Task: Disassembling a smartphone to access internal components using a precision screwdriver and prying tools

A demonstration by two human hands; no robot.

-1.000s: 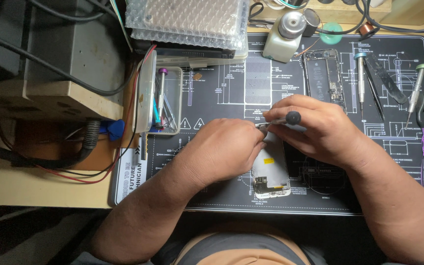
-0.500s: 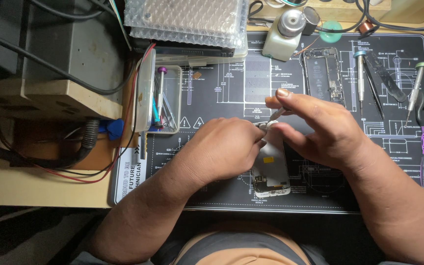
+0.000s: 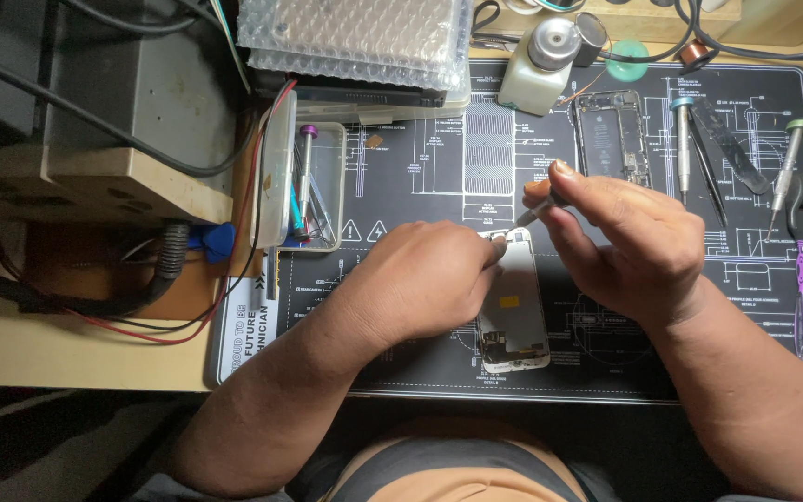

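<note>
The phone panel [image 3: 516, 302] lies flat on the black work mat [image 3: 420, 363], near the mat's middle, long side running toward me. Its back is up: a pale metal plate with a small yellow patch in the centre and a cluster of dark parts at the end nearest me.

My left hand [image 3: 420, 284] rests on the mat at the panel's 9 o'clock, fingers curled loosely, the fingertips pressing on the panel's far left corner. My right hand [image 3: 629, 246] hovers at the panel's 2 o'clock, thumb and forefinger pinched tight on a small screwdriver [image 3: 536, 212] whose tip points down at the panel's far edge.

At 12 o'clock from the panel, well apart, lies an opened phone body [image 3: 612, 138], and beside it, at 11 o'clock, a white bottle [image 3: 536, 70] with a metal top. At 3 o'clock, near the mat's right edge, several slim tools [image 3: 683, 149] lie in a row. At 10 o'clock a clear tray [image 3: 313, 186] holds a purple-capped driver. A sheet of bubble wrap [image 3: 355, 37] sits beyond it on the table [image 3: 67, 349].
</note>
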